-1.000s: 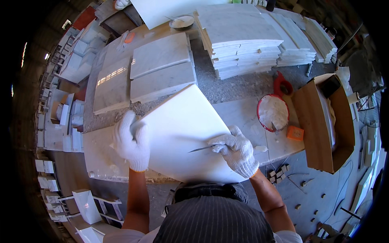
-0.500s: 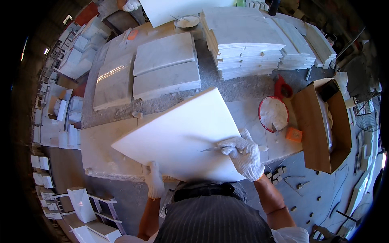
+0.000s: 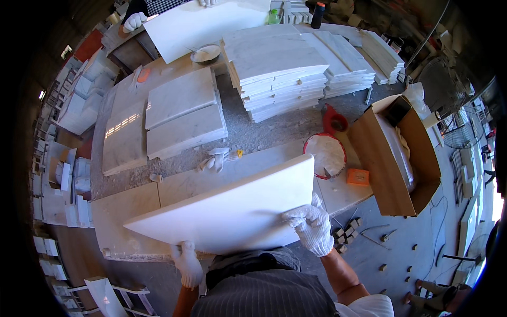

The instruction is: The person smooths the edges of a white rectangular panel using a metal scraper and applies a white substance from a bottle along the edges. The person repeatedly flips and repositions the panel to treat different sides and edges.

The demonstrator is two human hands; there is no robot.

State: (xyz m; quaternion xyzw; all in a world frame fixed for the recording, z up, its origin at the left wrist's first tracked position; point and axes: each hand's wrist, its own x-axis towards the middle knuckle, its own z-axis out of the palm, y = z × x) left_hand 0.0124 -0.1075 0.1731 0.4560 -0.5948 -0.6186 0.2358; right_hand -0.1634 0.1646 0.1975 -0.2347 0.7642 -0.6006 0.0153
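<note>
A smooth white stone slab (image 3: 232, 206) stands tilted near my waist, over the front of the worktable (image 3: 124, 211). My left hand (image 3: 186, 263), in a white knitted glove, grips its lower edge near the left corner. My right hand (image 3: 310, 227), gloved alike, has its fingers curled over the slab's right side. The thin pointed tool seen in that hand earlier cannot be made out now. Beyond the slab's upper edge lie a loose white glove (image 3: 215, 159) and a red-rimmed bowl of white paste (image 3: 324, 153) with a scraper in it.
Marble slabs lie stacked at the back (image 3: 280, 63) and left (image 3: 182, 116). An open cardboard box (image 3: 401, 158) stands at the right, beside an orange block (image 3: 358, 177) and red tape dispenser (image 3: 334, 120). Across the table, a co-worker's gloved hand (image 3: 134, 22) is near another white panel (image 3: 206, 26).
The slab has tipped up more steeply, its upper edge coming toward me, with both hands on it. My view has shifted, and the loose glove behind the slab has come into sight.
</note>
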